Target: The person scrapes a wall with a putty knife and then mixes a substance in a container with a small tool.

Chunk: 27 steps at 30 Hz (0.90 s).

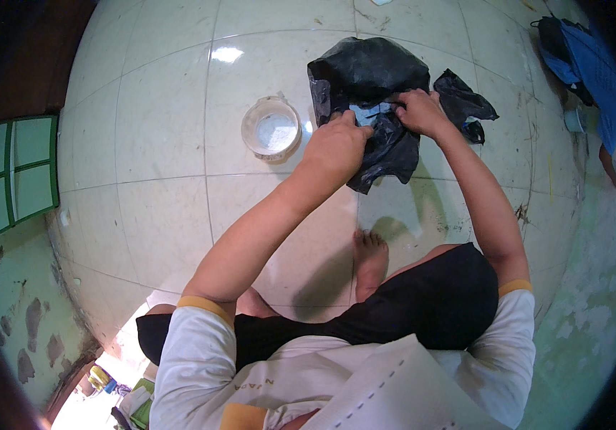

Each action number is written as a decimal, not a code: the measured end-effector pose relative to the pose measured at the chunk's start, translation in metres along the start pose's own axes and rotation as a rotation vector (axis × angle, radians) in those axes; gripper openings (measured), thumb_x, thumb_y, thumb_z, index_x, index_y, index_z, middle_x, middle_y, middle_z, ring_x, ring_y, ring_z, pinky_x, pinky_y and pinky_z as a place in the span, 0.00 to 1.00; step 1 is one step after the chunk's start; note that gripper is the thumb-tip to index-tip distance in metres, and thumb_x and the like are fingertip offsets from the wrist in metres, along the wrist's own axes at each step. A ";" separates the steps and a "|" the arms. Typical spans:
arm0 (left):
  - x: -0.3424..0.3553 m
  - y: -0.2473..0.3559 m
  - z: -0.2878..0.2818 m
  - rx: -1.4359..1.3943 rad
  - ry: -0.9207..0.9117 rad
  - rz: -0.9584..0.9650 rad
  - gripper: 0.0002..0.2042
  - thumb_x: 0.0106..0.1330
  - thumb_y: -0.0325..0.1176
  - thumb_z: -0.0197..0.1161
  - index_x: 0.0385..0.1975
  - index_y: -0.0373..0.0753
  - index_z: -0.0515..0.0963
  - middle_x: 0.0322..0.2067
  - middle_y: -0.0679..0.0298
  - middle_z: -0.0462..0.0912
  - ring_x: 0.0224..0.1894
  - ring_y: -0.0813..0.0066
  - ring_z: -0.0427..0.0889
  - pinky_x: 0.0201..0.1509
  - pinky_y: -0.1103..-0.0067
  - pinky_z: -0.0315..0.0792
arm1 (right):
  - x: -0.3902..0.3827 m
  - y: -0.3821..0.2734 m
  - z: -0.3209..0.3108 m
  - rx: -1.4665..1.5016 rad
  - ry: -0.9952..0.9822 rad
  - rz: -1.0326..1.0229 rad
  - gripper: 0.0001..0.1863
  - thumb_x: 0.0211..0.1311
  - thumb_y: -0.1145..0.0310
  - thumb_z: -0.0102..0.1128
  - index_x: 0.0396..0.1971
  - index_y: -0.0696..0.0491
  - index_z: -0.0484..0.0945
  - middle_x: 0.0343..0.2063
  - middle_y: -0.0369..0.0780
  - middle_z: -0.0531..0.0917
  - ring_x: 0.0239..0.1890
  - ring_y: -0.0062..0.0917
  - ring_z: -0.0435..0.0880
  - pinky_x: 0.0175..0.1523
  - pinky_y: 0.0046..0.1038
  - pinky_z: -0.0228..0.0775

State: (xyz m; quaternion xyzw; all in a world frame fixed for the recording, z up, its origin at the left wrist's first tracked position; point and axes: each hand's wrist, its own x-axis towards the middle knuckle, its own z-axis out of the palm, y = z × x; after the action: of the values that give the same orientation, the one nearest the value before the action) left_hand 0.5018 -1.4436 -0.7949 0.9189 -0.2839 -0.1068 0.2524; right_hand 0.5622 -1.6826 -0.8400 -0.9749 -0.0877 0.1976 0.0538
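A crumpled black plastic bag (369,64) lies on the tiled floor in front of me, its mouth spread apart. Light blue pieces (371,113) show inside the opening; their kind I cannot make out. My left hand (339,143) grips the bag's near left edge, fingers bent over the plastic. On the opposite side my right hand (420,112) has its fingers curled at the rim, thumb and fingertips at the blue pieces. Left of the bag stands a round, whitish plastic tub (271,129) with pale contents.
A smaller black plastic scrap (463,104) lies right of the bag. Blue cloth (587,72) hangs at the far right, near a small light blue cup (574,120). A green-framed panel (18,172) is on the left wall. My bare foot (371,265) rests on the tiles.
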 end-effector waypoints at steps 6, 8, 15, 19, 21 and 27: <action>-0.004 -0.001 -0.008 0.085 0.046 0.061 0.11 0.60 0.30 0.59 0.41 0.42 0.83 0.38 0.51 0.77 0.43 0.54 0.79 0.47 0.64 0.75 | -0.005 0.007 -0.007 0.044 0.013 -0.050 0.17 0.62 0.59 0.56 0.50 0.42 0.81 0.45 0.43 0.83 0.54 0.40 0.77 0.60 0.53 0.56; -0.006 0.000 -0.012 0.095 0.054 0.071 0.09 0.61 0.31 0.59 0.39 0.41 0.82 0.36 0.52 0.78 0.42 0.55 0.79 0.45 0.65 0.74 | -0.009 0.007 -0.013 0.049 0.022 -0.064 0.16 0.63 0.59 0.56 0.50 0.42 0.81 0.45 0.43 0.83 0.55 0.40 0.77 0.61 0.52 0.55; -0.014 0.014 -0.032 0.094 0.041 0.088 0.09 0.63 0.35 0.59 0.32 0.36 0.81 0.33 0.55 0.78 0.42 0.57 0.78 0.45 0.65 0.73 | -0.017 0.016 -0.031 0.088 -0.003 -0.056 0.15 0.65 0.58 0.56 0.50 0.42 0.81 0.47 0.42 0.83 0.55 0.38 0.77 0.63 0.50 0.54; -0.017 0.018 -0.038 0.098 0.059 0.117 0.09 0.63 0.36 0.60 0.32 0.36 0.81 0.33 0.55 0.78 0.41 0.58 0.77 0.44 0.66 0.72 | -0.023 0.024 -0.038 0.132 0.038 -0.055 0.16 0.66 0.58 0.56 0.50 0.41 0.81 0.49 0.40 0.83 0.55 0.36 0.78 0.63 0.46 0.54; -0.018 0.018 -0.040 0.100 0.073 0.130 0.10 0.63 0.36 0.60 0.32 0.36 0.81 0.33 0.56 0.77 0.41 0.59 0.76 0.44 0.67 0.71 | -0.026 0.025 -0.043 0.152 0.045 -0.059 0.16 0.66 0.57 0.55 0.51 0.41 0.81 0.49 0.39 0.83 0.55 0.35 0.78 0.63 0.45 0.54; -0.027 0.021 -0.055 0.093 0.074 0.179 0.11 0.61 0.36 0.62 0.36 0.34 0.80 0.36 0.55 0.76 0.43 0.58 0.75 0.47 0.66 0.70 | -0.045 0.022 -0.068 0.203 0.072 -0.069 0.15 0.65 0.60 0.56 0.49 0.45 0.82 0.45 0.38 0.84 0.52 0.32 0.80 0.65 0.38 0.54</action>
State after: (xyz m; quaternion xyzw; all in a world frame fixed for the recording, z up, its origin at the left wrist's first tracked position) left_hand 0.4890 -1.4207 -0.7357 0.9040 -0.3598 -0.0367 0.2281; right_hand 0.5517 -1.7173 -0.7644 -0.9672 -0.0990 0.1685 0.1621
